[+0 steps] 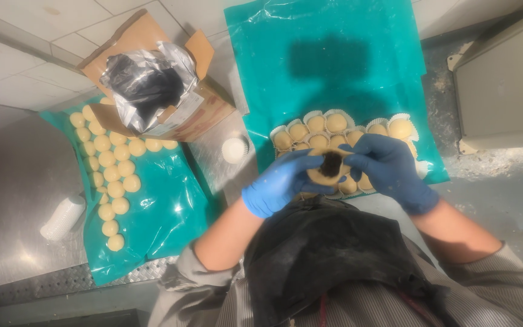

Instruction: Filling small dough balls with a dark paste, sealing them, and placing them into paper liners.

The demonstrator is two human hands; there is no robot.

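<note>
Two teal plastic sheets (334,66) spread over a steel worktop (13,181) — one ahead, one to the left (152,212). Beyond the left sheet, an open cardboard box (171,103) with a crumpled silvery liner holding something dark. To the far right, a grey lidded container (506,85) close to the front sheet's edge.

On the left sheet, rows of bare pale dough balls (111,172), touching or just beside one another. On the front sheet, finished balls sitting in white paper cups (334,124), packed tight in a cluster. Between the sheets, one white cup (235,149) standing alone; at far left, a stack of white cups (63,218) lying on its side.

Both in blue gloves: left hand (276,184) curled under and around a flattened dough disc (328,172), fingers closed on its rim; right hand (388,169) clamped on the opposite rim, fingertips pinching inward. In the disc's middle, a dark lump of filling (332,163). Disc held just above the near edge of the cupped cluster.

Step in hand, by the look of it — wrapping dough round the filling. Next move likely calls for drawing the rim up evenly and sealing without tearing, then rolling smooth.

Little room beneath the hands, with cupped pieces right under. Open space on the far half of the front sheet; tighter at right near the grey container.
</note>
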